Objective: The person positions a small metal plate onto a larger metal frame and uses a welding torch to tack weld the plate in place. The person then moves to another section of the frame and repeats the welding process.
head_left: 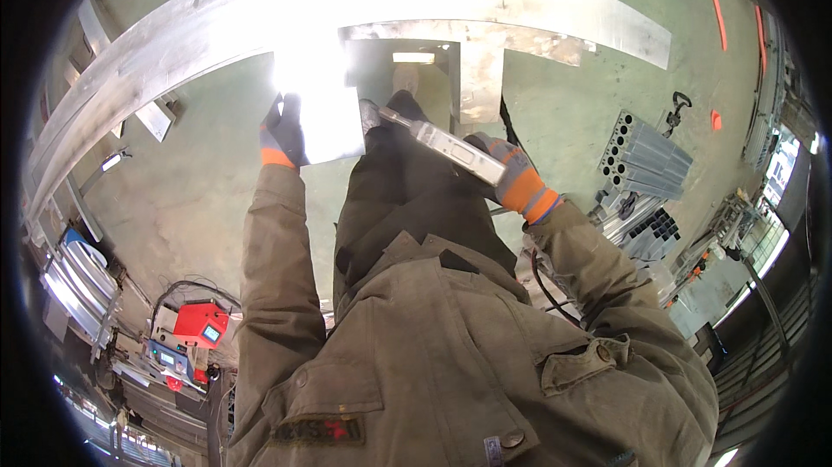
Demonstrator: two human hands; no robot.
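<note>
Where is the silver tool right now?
In the head view, the silver tool is near the upper middle, held in the right hand, over the dark trousers.

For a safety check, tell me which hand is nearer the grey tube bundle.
Right. The right hand is left of the grey tube bundle; the left hand, farther left.

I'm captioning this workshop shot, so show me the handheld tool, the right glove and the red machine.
Handheld tool (456, 151): head view, middle of its pale body.
Right glove (513, 175): head view, back of the hand.
Red machine (194, 321): head view, its red casing.
</note>
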